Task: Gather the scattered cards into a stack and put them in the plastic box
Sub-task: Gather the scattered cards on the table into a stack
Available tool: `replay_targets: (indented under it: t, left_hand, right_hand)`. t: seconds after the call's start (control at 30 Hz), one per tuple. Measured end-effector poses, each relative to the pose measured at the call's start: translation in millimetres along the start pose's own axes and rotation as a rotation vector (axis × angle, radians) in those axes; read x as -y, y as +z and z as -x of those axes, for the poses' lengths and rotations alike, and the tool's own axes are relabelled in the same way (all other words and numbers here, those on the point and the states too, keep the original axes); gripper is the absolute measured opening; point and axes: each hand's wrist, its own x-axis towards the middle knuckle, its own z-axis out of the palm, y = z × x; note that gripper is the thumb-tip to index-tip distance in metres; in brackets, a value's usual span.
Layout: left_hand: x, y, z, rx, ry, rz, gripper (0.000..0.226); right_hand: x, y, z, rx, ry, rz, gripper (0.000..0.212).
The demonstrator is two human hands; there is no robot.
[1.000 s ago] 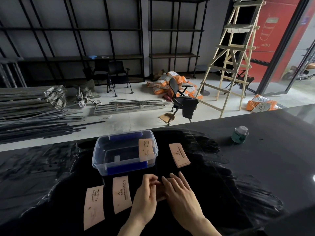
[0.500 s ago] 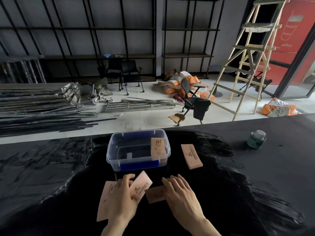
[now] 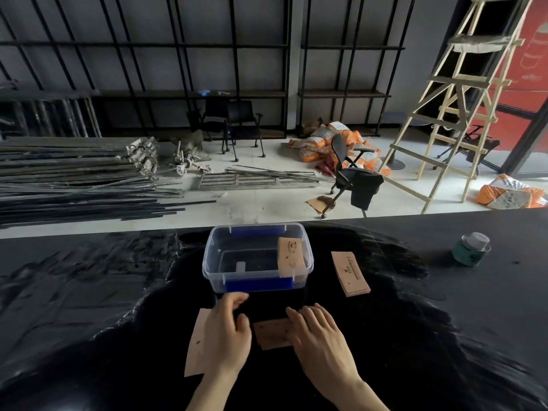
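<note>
Pressed flat under the open right grip (image 3: 318, 336), short stack (image 3: 271, 333) lying crosswise; left grip (image 3: 226, 336), open, covered a lengthwise card (image 3: 195, 345) alongside

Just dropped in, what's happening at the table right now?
A person is collecting tan cards on a black table. The left hand covers a card, and the right hand lies flat on another card. One card leans inside the clear plastic box; a small stack lies right of it.
</note>
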Motion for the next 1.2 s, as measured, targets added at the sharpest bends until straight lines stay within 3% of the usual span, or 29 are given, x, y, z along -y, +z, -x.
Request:
replay_targets:
  t: [0.03,0.1,0.17,0.33,0.47,0.57,0.67,0.73,0.8,0.93,1.1,1.2]
  left_hand:
    - [6.0,-8.2,-1.1,-0.079,-0.042,-0.213,0.037]
    - [15.4,-23.8,-0.6,-0.054,-0.224,-0.570,0.059]
    - [22.1,-31.0,4.4,0.030,-0.311,-0.660,0.072]
    - [27.0,-42.0,3.8,0.015,-0.167,-0.368,0.057]
    - [5.5,-40.4,-2.8,0.107,0.031,-0.186,0.036]
    - [-12.7,-26.6,-6.5,0.232,0.143,-0.103,0.039]
    - [-24.3,-11.3,-2.9,0.378,0.119,-0.007,0.033]
    - [-22.2,-6.9,-0.1,0.358,0.085,0.052,0.029]
    - [-14.3,-10.1,-0.2,0.319,0.098,-0.006,0.035]
    - [-12.0,-20.6,-2.9,0.544,0.156,-0.263,0.043]
    - [-21.5,-14.3,-7.2,0.509,0.220,-0.375,0.044]
    - [-30.9,-3.3,-8.2,0.524,0.354,-0.435,0.041]
  right_hand:
    - [2.0,0.1,-1.3,0.006,-0.004,0.001,0.063]
    - [6.2,1.1,-3.8,0.019,-0.001,-0.009,0.064]
    - [11.1,0.9,-7.6,0.026,-0.009,-0.018,0.066]
    - [19.1,2.1,-15.1,0.026,-0.073,-0.037,0.063]
    - [22.0,3.8,-17.1,0.044,-0.100,-0.005,0.072]
    - [27.5,4.1,-16.4,-0.021,-0.026,-0.082,0.083]
    - [30.4,-1.2,-17.3,-0.042,-0.046,-0.140,0.087]
    - [26.3,-4.8,-17.2,-0.027,-0.101,-0.077,0.090]
    - [23.0,-4.2,-17.3,-0.007,-0.121,-0.056,0.082]
    - [20.6,-1.4,-16.3,0.027,-0.080,-0.044,0.061]
    - [6.5,-14.7,-16.1,0.076,0.070,-0.244,0.050]
    - [-8.6,-22.1,-16.5,0.104,0.084,-0.326,0.037]
